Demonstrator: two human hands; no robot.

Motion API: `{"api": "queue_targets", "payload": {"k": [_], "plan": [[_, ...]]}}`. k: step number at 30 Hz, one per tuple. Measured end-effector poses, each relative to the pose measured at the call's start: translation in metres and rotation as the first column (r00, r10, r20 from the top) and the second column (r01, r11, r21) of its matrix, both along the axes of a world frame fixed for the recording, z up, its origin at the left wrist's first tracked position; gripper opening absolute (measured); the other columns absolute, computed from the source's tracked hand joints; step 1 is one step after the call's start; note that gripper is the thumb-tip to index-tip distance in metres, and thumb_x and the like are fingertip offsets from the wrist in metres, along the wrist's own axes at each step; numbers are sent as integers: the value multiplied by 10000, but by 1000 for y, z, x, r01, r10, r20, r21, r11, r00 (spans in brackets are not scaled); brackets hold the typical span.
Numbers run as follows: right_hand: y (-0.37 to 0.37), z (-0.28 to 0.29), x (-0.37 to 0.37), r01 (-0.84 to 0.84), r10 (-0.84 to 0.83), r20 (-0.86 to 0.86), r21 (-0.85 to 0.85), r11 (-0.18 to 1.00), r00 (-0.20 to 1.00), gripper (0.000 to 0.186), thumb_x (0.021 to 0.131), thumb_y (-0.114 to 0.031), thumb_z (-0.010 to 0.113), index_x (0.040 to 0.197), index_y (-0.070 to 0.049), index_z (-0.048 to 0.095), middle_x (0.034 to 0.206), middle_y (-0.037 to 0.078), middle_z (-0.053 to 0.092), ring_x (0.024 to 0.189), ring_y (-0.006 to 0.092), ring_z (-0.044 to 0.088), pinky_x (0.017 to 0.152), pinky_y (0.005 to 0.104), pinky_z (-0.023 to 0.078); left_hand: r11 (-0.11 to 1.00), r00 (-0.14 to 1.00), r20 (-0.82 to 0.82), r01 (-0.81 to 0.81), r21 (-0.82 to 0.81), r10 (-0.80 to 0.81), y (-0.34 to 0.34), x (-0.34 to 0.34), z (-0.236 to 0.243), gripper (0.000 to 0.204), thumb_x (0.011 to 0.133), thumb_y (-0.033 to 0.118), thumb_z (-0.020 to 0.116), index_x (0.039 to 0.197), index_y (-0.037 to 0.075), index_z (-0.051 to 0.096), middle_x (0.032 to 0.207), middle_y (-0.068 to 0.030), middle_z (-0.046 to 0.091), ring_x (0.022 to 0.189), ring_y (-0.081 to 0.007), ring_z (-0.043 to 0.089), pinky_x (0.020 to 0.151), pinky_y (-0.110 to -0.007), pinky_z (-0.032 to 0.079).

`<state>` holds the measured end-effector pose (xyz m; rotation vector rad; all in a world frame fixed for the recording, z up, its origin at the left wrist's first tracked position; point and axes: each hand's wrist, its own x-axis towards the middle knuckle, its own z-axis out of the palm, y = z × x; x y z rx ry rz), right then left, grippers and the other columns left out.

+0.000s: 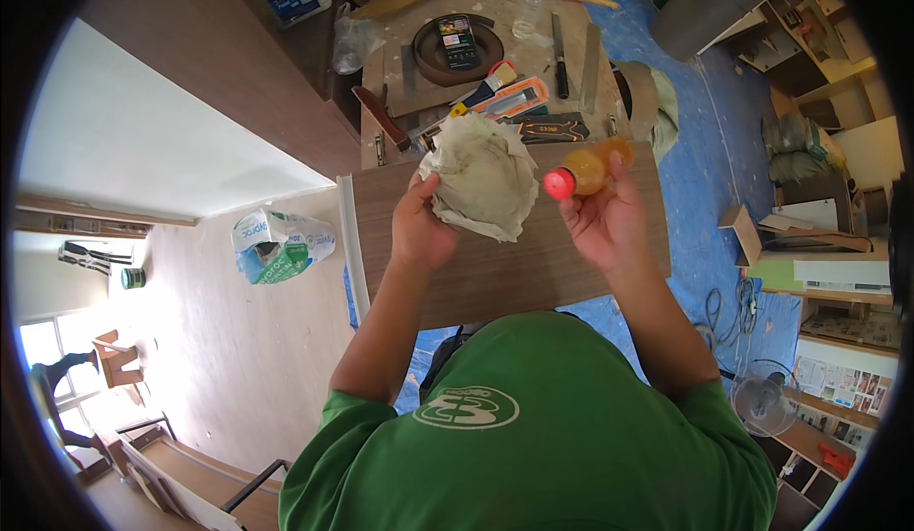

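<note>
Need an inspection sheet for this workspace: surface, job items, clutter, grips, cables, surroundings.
Surface: brown board nearest the person, tabletop beyond.
Job items: crumpled pale cloth; amber bottle, red cap toward the cloth.
Clutter: phone on coiled band; paintbrush; clear bottle.
Grips: left grip on the cloth, right grip on the amber bottle.
Cables: coiled cable on blue floor sheet, right.
Surroundings: fan lower right, bag left.
</note>
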<state>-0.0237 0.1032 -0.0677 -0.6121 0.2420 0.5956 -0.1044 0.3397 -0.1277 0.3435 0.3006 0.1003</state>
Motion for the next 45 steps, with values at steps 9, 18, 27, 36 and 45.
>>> {"api": "queue_targets", "payload": {"k": [9,18,27,36,45], "plan": [[20,-9,-4,-153,150,-70,-38,987,986,532,996,-457,649,1289,-22,561,1139,133,701,948,242,735,758,350,675,997,984,171,30,66,-41,-30,-20,18,311,979,37,477,1287,58,520,1339,-104,590,1219,-264,603,1064,-461,489],[28,-9,-9,-162,153,-107,-80,983,982,506,1008,-467,629,1294,-54,567,1147,100,697,946,216,733,762,312,664,853,980,198,-118,508,18,-54,-21,28,249,1026,87,586,1264,14,602,1467,-135,554,1263,-202,579,1078,-366,451],[24,-17,-16,-180,170,-108,-90,980,979,491,1002,-466,642,1272,-64,568,1129,72,682,969,196,714,772,299,653,456,947,277,-178,872,-161,-37,-13,29,367,906,96,770,1262,43,697,1409,-175,597,1224,-236,591,1058,-354,436],[21,-19,-18,-162,155,-149,-31,986,976,443,999,-429,658,1254,-74,585,1129,71,680,951,191,710,734,293,656,283,919,339,-276,918,-201,-37,-4,37,283,914,63,745,1196,33,736,1239,-174,675,1158,-235,636,993,-333,475],[15,-29,-20,-153,137,-169,-85,985,976,425,1006,-419,641,1255,-77,599,1124,65,686,963,195,713,774,289,647,226,974,214,-192,955,-77,-48,-1,35,182,947,51,693,1122,19,734,1061,-110,730,964,-166,667,870,-286,515]]}}
